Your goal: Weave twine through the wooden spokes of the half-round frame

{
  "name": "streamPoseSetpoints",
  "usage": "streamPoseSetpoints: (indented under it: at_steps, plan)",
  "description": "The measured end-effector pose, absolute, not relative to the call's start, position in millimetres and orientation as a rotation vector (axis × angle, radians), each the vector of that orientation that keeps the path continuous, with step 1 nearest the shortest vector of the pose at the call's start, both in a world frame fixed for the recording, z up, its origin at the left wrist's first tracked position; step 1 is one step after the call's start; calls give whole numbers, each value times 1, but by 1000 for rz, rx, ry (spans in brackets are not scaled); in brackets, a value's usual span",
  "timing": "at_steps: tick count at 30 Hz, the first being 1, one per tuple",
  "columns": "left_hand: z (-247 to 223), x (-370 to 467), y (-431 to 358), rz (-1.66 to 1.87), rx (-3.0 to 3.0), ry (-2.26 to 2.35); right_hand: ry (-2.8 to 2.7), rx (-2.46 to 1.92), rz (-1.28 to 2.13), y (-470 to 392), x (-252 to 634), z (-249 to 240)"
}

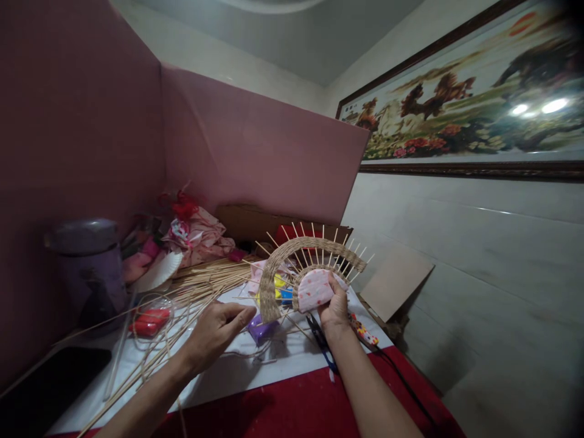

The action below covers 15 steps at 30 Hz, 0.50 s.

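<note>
My right hand (335, 307) grips a half-round woven fan (314, 244) by its pale cloth-covered centre with small reddish spots. Thin sticks radiate from that centre, and a braided tan band weaves across them in an arc. My left hand (221, 328) is closed, thumb against the fingers, just left of the band's lower end; whatever it may hold is hidden. Below the fan lies a purple packet (262, 330), with yellow and blue pieces (286, 296) showing through the sticks. Dark-bladed snips (319, 340) with blue handles rest beside my right wrist.
Long thin sticks (214, 274) and loose cord cover the table's left side. A lidded purple bin (91, 274), a black phone-like slab (55, 383), a red bundle (150, 322) and pink cloth (205, 237) stand or lie left. Pink panels (264, 146) rise behind; a board (396, 280) leans right.
</note>
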<state>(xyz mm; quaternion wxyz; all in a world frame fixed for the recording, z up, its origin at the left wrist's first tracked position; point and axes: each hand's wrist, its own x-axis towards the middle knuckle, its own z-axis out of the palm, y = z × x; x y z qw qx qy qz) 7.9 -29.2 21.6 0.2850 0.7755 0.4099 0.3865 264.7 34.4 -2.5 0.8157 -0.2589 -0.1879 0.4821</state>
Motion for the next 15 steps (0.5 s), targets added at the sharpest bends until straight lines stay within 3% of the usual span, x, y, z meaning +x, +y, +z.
streamPoseSetpoints:
  at_steps: [15]
  plan:
    - [10,8,-25,937,2161,1116,-283,-549,1024,31,261,4]
